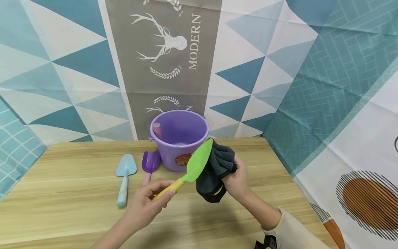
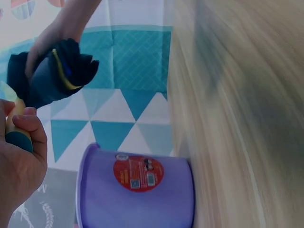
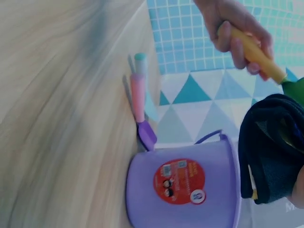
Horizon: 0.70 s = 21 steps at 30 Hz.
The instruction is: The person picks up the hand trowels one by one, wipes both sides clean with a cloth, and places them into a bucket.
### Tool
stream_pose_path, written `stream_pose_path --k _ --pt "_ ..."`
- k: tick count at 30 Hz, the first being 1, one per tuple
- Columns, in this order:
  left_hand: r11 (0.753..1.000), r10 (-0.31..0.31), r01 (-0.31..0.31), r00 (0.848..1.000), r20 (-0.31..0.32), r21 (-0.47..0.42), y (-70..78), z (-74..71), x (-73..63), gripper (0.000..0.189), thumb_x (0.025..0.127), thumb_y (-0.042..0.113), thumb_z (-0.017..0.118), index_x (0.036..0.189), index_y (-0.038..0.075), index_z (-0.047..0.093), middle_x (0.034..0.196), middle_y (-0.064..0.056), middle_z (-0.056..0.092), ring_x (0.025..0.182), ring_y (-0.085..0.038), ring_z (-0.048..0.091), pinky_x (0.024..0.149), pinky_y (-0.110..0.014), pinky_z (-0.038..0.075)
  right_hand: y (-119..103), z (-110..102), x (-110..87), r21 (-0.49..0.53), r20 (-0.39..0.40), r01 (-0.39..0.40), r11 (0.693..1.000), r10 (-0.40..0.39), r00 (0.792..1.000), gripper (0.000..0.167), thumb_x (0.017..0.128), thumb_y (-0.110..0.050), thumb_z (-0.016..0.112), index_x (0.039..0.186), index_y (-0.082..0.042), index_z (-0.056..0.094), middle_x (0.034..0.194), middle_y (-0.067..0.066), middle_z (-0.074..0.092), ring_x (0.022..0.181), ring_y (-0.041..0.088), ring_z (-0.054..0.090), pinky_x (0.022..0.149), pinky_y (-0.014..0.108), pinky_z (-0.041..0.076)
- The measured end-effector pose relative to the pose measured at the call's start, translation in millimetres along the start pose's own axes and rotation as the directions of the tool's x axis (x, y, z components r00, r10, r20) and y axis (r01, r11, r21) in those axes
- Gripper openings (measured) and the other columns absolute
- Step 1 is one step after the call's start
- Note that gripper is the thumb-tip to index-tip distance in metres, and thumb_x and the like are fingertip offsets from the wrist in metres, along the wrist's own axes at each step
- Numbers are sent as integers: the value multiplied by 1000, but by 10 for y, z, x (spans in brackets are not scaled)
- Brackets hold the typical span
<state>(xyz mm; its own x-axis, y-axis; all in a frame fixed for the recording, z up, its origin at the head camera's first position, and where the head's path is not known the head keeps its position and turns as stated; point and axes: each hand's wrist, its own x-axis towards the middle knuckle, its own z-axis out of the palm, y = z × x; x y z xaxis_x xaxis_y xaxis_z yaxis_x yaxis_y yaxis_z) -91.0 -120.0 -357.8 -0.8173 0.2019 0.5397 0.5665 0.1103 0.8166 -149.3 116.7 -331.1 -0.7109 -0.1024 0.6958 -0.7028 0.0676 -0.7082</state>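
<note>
In the head view my left hand (image 1: 146, 204) grips the yellow handle of a toy trowel (image 1: 197, 160) with a green blade, held up above the table and pointing away to the right. My right hand (image 1: 237, 178) holds a bunched dark cloth (image 1: 219, 159) against the right side of the blade; part of the cloth hangs down and shows a yellow edge. Behind both stands a purple bucket (image 1: 171, 157) with a red label. From the right wrist view, the cloth (image 3: 273, 147) appears folded beside the blade, and the left fingers (image 3: 237, 52) wrap the yellow handle.
A light blue trowel (image 1: 126, 166) lies on the wooden table (image 1: 77, 193) at the left. Between it and the bucket is a purple shovel (image 1: 151, 160) with a pink handle. Something pink (image 1: 157, 129) stands inside the bucket. Patterned cloth (image 1: 248, 62) hangs behind the table.
</note>
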Motion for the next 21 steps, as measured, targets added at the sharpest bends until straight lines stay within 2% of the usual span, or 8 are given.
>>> stream_pose_path --k 3,6,7,11,14,16,19,21 --pt "1000 -9 9 1000 -6 7 5 8 11 20 86 -5 60 104 2 66 75 5 60 53 -4 50 41 -19 39 -34 50 -9 -5 56 -64 998 64 996 40 80 12 62 119 11 53 117 8 62 105 2 58 88 21 50" --pt "999 -43 43 999 -13 -19 12 21 21 19 87 -4 59 104 1 65 74 8 60 53 -2 49 39 -18 37 -28 102 -54 3 120 -140 990 139 983 39 82 8 62 120 8 54 115 24 60 103 4 59 86 26 52" --pt "998 -58 57 998 -11 -32 11 22 23 18 87 -4 58 104 -1 65 74 9 60 53 -2 49 35 -20 37 -18 117 -77 -5 141 -153 988 152 978 39 82 8 62 120 7 55 115 26 60 103 5 60 85 28 53" --pt "989 -143 141 989 -26 -51 13 23 36 17 89 0 58 104 -2 64 73 10 59 53 -1 47 35 -19 35 26 157 -171 -37 253 -158 987 162 954 39 80 11 60 118 5 57 112 24 63 101 11 63 83 31 54" --pt "975 -218 215 975 -50 -55 16 11 53 16 90 4 58 105 -1 63 70 8 57 51 0 44 35 -19 34 38 170 -196 -57 294 -141 988 152 944 40 79 13 58 118 4 58 111 23 64 100 13 63 83 30 54" --pt "965 -259 255 963 -70 -55 11 -1 61 17 91 6 58 105 -1 63 68 7 56 51 0 44 35 -19 34 34 171 -178 -51 266 -127 991 136 954 41 78 14 57 119 5 57 112 24 63 101 10 62 84 28 53" --pt "950 -310 306 946 -96 -55 1 -17 60 17 91 8 58 105 -1 63 66 6 55 50 -1 43 35 -19 34 21 170 -124 -52 137 -78 996 85 987 42 78 15 58 119 8 56 114 26 62 104 3 60 86 23 52" --pt "945 -328 324 939 -100 -53 -11 -28 53 18 92 10 58 104 -1 63 66 5 55 49 -1 43 34 -19 34 7 168 -85 -55 47 -42 998 44 998 43 77 17 59 120 10 55 116 26 60 105 0 59 86 21 51"
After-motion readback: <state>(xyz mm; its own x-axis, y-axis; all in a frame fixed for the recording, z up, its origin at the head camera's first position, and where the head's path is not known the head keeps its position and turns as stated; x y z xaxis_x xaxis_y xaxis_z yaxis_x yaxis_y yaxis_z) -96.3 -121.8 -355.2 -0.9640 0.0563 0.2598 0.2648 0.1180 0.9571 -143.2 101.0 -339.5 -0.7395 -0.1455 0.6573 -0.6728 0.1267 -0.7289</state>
